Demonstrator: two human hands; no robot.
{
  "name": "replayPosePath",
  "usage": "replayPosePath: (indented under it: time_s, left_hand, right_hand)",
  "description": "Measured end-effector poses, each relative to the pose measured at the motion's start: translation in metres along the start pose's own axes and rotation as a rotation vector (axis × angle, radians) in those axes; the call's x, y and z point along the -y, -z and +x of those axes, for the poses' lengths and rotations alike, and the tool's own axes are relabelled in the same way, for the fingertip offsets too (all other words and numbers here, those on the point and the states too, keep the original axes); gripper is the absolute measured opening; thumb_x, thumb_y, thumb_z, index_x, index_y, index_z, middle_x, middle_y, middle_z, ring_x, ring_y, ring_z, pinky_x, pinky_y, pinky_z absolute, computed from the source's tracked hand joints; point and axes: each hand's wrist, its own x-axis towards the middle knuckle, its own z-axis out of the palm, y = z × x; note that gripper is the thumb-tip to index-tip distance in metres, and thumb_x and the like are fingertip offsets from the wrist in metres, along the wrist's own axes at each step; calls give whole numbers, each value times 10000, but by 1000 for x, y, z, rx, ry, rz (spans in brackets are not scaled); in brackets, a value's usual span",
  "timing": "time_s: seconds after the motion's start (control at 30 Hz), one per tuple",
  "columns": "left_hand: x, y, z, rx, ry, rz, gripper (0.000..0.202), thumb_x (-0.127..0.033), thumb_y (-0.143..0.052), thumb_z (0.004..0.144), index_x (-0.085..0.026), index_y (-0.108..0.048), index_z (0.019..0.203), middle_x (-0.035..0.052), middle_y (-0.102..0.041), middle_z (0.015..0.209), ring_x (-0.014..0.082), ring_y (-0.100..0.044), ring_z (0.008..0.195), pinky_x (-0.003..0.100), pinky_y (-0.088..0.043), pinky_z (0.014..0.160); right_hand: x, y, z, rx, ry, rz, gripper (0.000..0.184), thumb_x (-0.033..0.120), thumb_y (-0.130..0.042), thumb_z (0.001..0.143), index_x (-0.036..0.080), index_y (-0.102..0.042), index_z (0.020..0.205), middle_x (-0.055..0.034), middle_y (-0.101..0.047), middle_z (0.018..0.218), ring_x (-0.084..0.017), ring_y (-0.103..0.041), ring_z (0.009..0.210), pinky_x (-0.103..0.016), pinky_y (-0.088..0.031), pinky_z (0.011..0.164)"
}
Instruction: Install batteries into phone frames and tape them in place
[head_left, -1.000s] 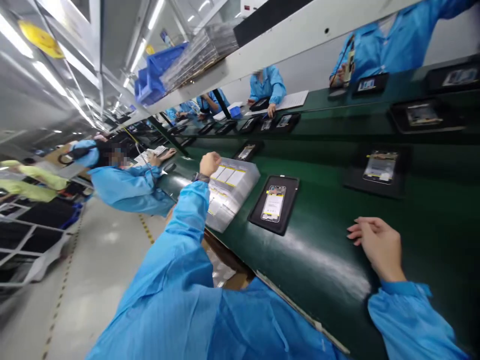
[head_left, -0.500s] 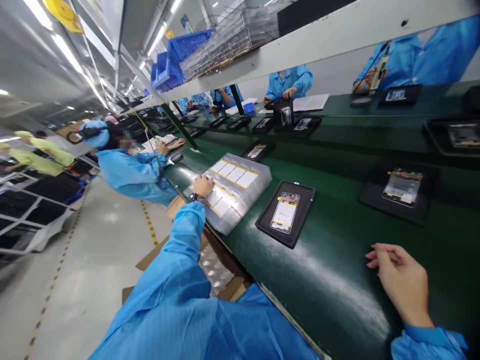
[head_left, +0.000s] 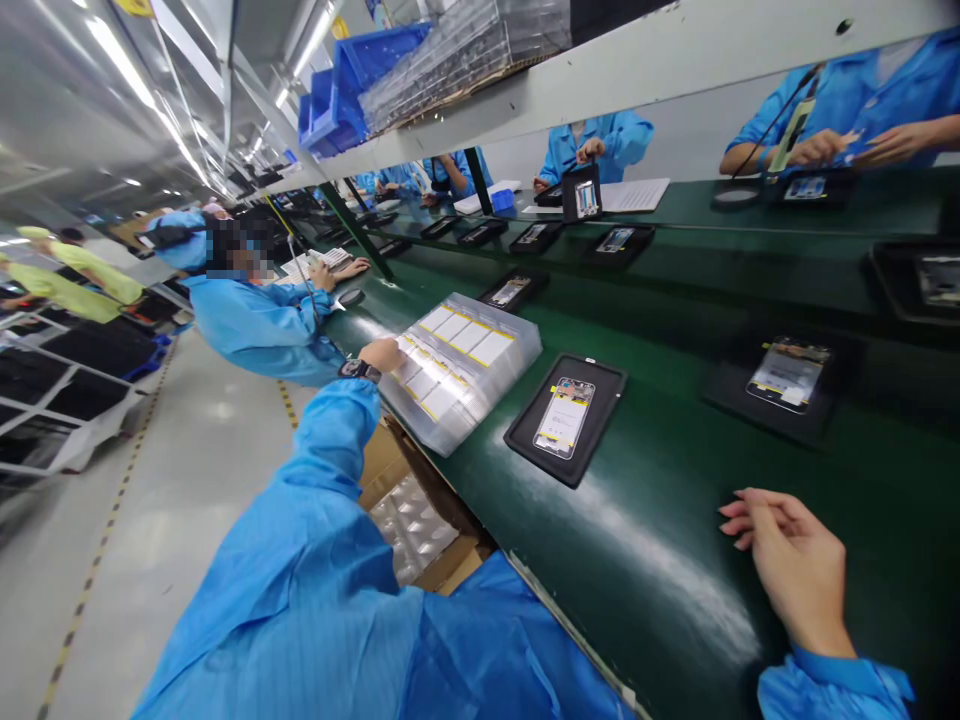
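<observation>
My left hand [head_left: 381,354] reaches out to a stack of clear plastic trays [head_left: 465,375] holding white, yellow-striped parts. Its fingers are closed on the stack's near corner at the edge of the green conveyor belt [head_left: 660,520]. To the right of the stack lies a black tray [head_left: 566,418] with a phone-shaped part in it. My right hand [head_left: 787,560] rests on the belt at the lower right, fingers loosely curled, holding nothing.
More black trays [head_left: 784,385] with parts ride the belt further back. A co-worker in a blue coat [head_left: 259,325] sits to my left, others work across the line. An open cardboard box [head_left: 416,520] stands below the belt edge. Blue bins [head_left: 337,85] sit on the overhead shelf.
My left hand has drawn back from the far side of the tray stack to its near corner. My right hand has barely shifted on the belt.
</observation>
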Motion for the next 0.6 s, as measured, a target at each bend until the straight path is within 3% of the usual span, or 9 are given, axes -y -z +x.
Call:
replayPosePath:
  time_s: [0.1, 0.2, 0.27, 0.33, 0.4, 0.43, 0.5, 0.6]
  left_hand:
    - [-17, 12, -2, 53, -17, 45, 325, -449, -670, 932, -130, -690, 992, 85, -715, 1019, 243, -676, 1012, 465, -518, 960]
    - [-44, 24, -13, 61, -93, 19, 271, -377, -786, 832, -124, -713, 895, 143, -735, 977, 339, -675, 1101, 510, -505, 989]
    - [-71, 29, -28, 42, -185, -34, 209, -290, -827, 771, -122, -730, 846, 184, -742, 978, 414, -645, 1179, 504, -490, 1019]
    - [-107, 30, -54, 16, -325, -116, 185, -263, -791, 804, -139, -757, 936, 174, -740, 1094, 395, -616, 1251, 442, -473, 1067]
    - [-152, 32, -91, 21, -523, -229, 228, -312, -713, 888, -195, -761, 1079, 110, -730, 1205, 306, -621, 1266, 352, -453, 1104]
    - [-176, 36, -114, 65, -664, -307, 218, -349, -694, 907, -219, -772, 1063, 85, -748, 1167, 278, -657, 1203, 328, -470, 1087]
    - [-219, 51, -167, 309, -1094, -605, 217, -399, -679, 917, -224, -798, 967, 110, -764, 1112, 318, -687, 1125, 404, -488, 1076]
    - [-255, 85, -241, 522, -1593, -836, 182, -384, -652, 933, -302, -798, 1005, 50, -679, 1364, 310, -640, 1246, 446, -470, 1119]
  right_hand:
    - [-2, 1, 1, -2, 9, 2, 480, 620, -731, 742, 162, -672, 874, -96, -695, 753, -177, -631, 586, -249, -498, 456]
    - [-4, 0, 3, 6, 11, 11, 481, 622, -736, 738, 164, -670, 869, -97, -697, 750, -176, -629, 582, -251, -496, 457]
    - [-6, -1, 4, 10, 11, 19, 509, 645, -745, 724, 161, -669, 864, -100, -696, 744, -178, -628, 577, -252, -495, 452]
    - [-7, -4, 5, 12, 13, 34, 542, 665, -761, 700, 157, -665, 862, -101, -694, 735, -181, -628, 566, -251, -488, 436]
    - [-6, -7, 4, 2, 18, 59, 543, 654, -770, 690, 152, -662, 865, -95, -686, 717, -176, -618, 542, -248, -475, 421]
    - [-5, -8, 2, -21, 28, 72, 527, 638, -764, 698, 149, -660, 866, -88, -679, 701, -169, -606, 524, -246, -467, 419]
    - [-2, -10, -3, -107, 73, 90, 475, 599, -733, 727, 149, -656, 859, -65, -654, 655, -154, -577, 492, -245, -456, 429]
    - [4, -11, -5, -266, 154, 93, 408, 576, -655, 772, 173, -634, 835, -33, -607, 597, -157, -558, 487, -256, -450, 457]
